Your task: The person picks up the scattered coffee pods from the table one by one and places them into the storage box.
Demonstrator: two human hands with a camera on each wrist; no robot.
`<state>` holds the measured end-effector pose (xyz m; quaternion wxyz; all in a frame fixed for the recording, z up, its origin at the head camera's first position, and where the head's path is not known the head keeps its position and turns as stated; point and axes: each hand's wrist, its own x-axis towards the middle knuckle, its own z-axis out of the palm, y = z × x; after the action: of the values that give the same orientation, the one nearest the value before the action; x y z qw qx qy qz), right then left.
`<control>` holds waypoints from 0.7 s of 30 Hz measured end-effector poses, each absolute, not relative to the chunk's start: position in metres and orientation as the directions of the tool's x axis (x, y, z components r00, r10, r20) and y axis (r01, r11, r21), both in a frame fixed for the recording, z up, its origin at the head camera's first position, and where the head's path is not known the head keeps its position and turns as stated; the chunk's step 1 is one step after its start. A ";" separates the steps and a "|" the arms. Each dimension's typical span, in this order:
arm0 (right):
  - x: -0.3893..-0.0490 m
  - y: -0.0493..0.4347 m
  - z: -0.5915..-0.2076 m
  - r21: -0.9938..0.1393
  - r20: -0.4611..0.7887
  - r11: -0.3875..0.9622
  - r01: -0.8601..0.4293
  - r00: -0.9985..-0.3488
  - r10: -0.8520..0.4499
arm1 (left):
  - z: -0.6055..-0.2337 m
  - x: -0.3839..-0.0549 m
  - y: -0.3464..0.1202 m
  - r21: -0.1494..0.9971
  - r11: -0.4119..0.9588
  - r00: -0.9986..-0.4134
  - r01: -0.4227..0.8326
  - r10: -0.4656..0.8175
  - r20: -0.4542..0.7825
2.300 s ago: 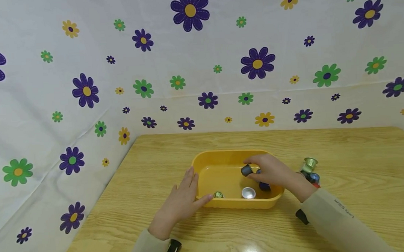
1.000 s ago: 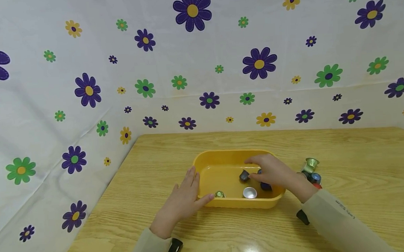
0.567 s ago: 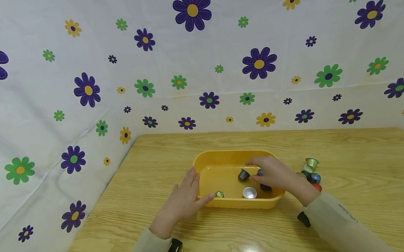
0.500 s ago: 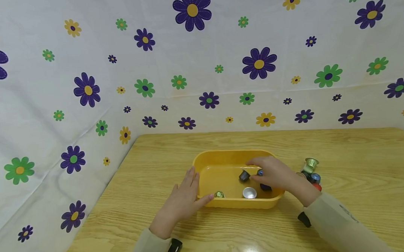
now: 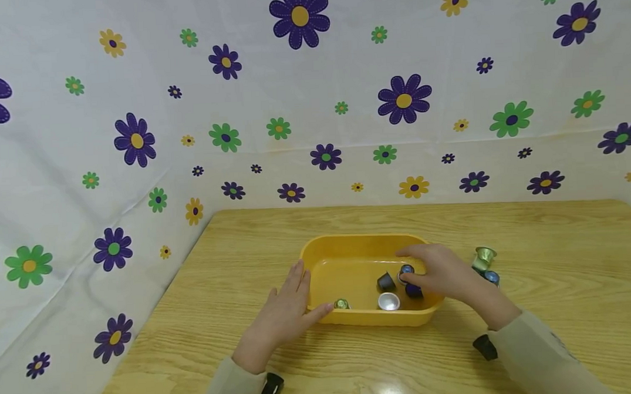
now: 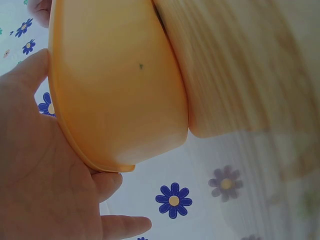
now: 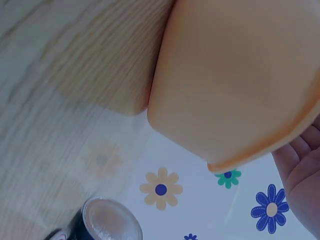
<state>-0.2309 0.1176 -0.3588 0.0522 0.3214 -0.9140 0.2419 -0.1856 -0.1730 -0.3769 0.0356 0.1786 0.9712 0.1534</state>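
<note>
A yellow plastic tray (image 5: 360,242) sits on the wooden table. My left hand (image 5: 281,316) rests against its left end, fingers straight along the outside and thumb over the front rim. My right hand (image 5: 446,273) reaches over the right end, thumb and forefinger spread apart with nothing pinched between them. Just left of it a dark grey coffee capsule (image 5: 386,282) lies in the tray. A blue capsule (image 5: 406,269) is right at the thumb tip. Close by lie a navy capsule (image 5: 413,291) and a silver-faced capsule (image 5: 389,301); a green capsule (image 5: 341,304) is near my left thumb.
Right of the tray, a small group of capsules includes a light green one (image 5: 485,255) and a blue one (image 5: 491,278), partly behind my right wrist. Black objects show beside both sleeves. A flower-patterned white cloth (image 5: 344,131) hangs behind and left of the table.
My right hand has let go of the dark grey capsule, which dropped into the tray and rocked there. The hand has since drawn back a little to the right. My left hand stays put.
</note>
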 end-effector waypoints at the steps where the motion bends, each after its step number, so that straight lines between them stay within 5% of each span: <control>1: -0.230 0.119 -0.358 -0.406 0.254 0.679 -0.612 -0.789 -0.559 | -0.377 -0.185 -0.173 0.312 0.888 -0.933 0.338 0.360 -0.013; 21: -0.215 0.147 -0.356 -0.356 0.335 0.700 -0.620 -0.783 -0.523 | -0.378 -0.187 -0.173 0.310 0.887 -0.932 0.342 0.363 -0.013</control>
<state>-0.2146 0.1468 -0.3562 0.1047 0.3121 -0.9159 0.2298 -0.1866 -0.1727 -0.3778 0.0351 0.1814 0.9708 0.1530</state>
